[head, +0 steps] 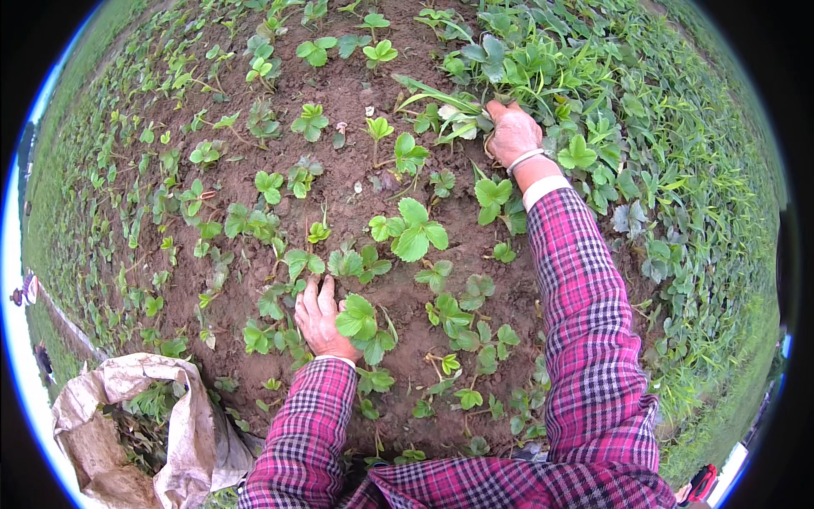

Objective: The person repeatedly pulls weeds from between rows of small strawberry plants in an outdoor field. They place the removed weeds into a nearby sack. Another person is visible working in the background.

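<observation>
My right hand (514,133) reaches forward at the upper right, its fingers closed around a bunch of green grass blades and leaves (461,114) at the border of dense growth. A pale bangle circles that wrist. Lower and to the left, my left hand (324,318) rests on the brown soil with its fingers slightly apart, holding nothing that shows. A three-part strawberry leaf (359,318) partly covers its edge near the thumb. Between the two hands stands a strawberry plant with large bright leaves (413,235).
An open, soil-stained woven sack (184,439) with pulled greenery inside stands at the lower left. Small strawberry plants (270,184) dot the soil. Thick grass and leaves (687,172) cover the right side. Another person (27,289) is far off at the left rim.
</observation>
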`<state>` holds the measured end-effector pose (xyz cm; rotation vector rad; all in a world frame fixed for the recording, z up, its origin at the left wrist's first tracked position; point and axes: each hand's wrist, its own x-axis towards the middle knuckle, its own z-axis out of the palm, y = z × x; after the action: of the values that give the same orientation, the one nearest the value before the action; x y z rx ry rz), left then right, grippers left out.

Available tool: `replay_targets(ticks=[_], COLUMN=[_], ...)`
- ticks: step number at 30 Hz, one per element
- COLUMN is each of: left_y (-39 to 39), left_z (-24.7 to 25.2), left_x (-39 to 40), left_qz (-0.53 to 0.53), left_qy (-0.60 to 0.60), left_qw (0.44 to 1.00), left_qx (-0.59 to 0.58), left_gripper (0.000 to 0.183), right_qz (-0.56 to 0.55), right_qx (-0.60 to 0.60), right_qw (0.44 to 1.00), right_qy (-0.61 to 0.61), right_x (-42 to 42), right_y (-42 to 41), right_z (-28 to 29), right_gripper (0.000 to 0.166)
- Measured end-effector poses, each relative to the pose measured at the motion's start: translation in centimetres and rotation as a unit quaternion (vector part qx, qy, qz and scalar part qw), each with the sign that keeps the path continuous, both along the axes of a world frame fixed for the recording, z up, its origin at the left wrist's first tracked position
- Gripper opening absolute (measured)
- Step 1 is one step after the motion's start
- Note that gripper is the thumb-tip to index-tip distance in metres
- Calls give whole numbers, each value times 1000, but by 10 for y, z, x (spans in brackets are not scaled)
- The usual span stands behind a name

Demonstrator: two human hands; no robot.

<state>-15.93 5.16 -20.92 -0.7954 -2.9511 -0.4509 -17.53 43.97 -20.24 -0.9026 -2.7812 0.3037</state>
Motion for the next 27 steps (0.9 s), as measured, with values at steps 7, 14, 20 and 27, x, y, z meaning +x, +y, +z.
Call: replay_targets(ticks=[7,14,20,27], left_y=[-1,0,0,-1], left_z=[-2,0,0,0], left_x=[0,0,1,0], left_qz=[-5,7,18,10], left_qy=[12,2,-19,-19], left_qw=[1000,1000,1000,1000], left_qx=[-2,6,-8,0], left_gripper=[47,46,47,47], right_qz=[-34,-8,-20,-118], right_qx=[-9,32,83,-31], right_qw=[999,999,996,968], right_qy=[12,-19,-28,-221], right_x=[-7,-1,1,-35], right_y=[-4,-5,-4,15], right_z=[1,0,-9,11], right_gripper=[35,28,25,42])
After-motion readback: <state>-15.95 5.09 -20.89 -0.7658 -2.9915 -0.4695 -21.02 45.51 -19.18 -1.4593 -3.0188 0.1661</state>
